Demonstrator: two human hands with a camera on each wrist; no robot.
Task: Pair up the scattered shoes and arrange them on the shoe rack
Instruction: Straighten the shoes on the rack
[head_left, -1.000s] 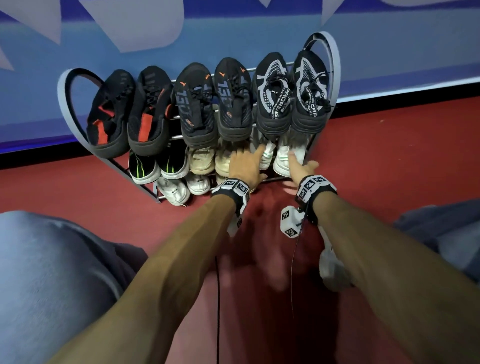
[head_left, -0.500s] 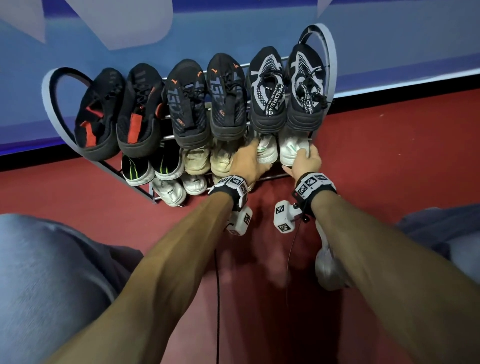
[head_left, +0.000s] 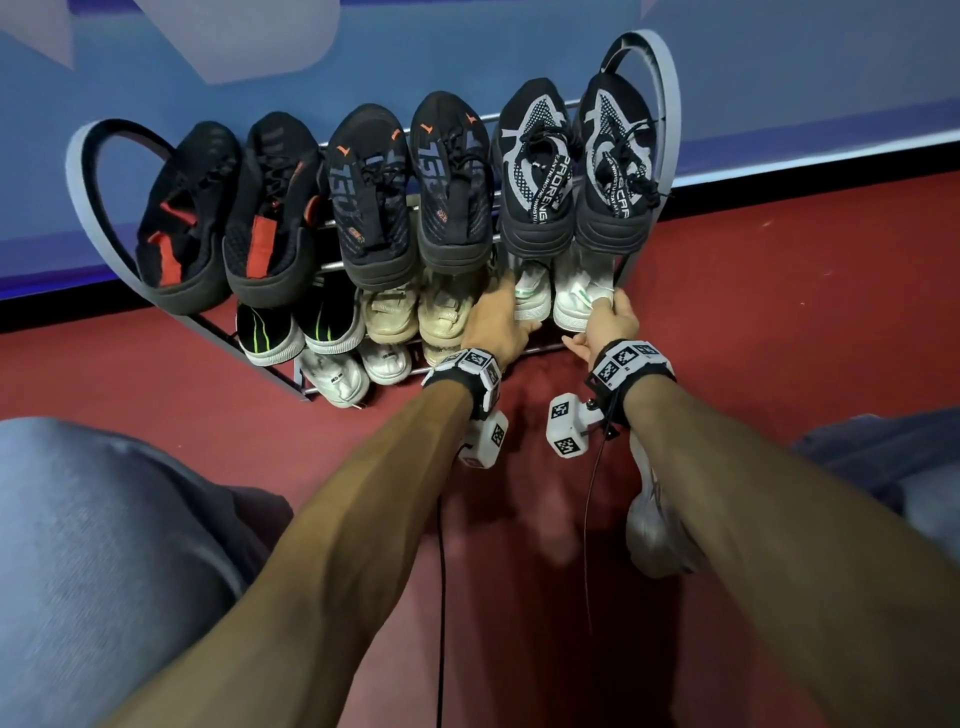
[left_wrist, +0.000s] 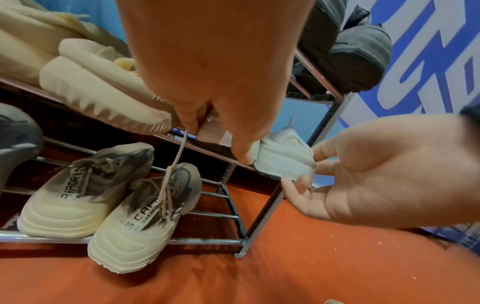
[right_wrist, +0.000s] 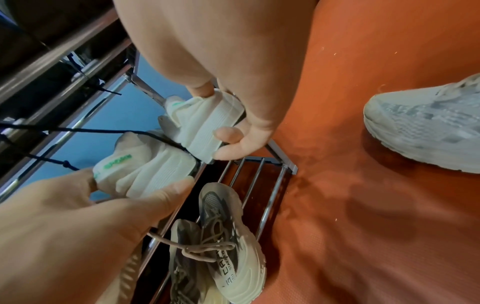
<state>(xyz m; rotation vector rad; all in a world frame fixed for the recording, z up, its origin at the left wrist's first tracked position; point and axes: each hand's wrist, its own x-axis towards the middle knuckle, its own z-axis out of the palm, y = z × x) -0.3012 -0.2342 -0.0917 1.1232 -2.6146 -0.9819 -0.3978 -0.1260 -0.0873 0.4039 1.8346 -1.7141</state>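
White shoes (head_left: 553, 299), heels outward

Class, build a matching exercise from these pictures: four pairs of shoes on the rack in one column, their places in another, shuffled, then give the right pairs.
1. black shoes with white lettering
2. black shoes with red patches
3. white shoes with green print
4. beige grey-mesh shoes

A. middle tier, right end
B. bottom tier
C. top tier, right end
D. top tier, left end

Pairs: 1-C, 2-D, 3-A, 4-B

Black shoes (head_left: 371, 197), frame centre, read "150"; grey-beige shoe (left_wrist: 145, 216), lower left, reads "CAPR… STAY".
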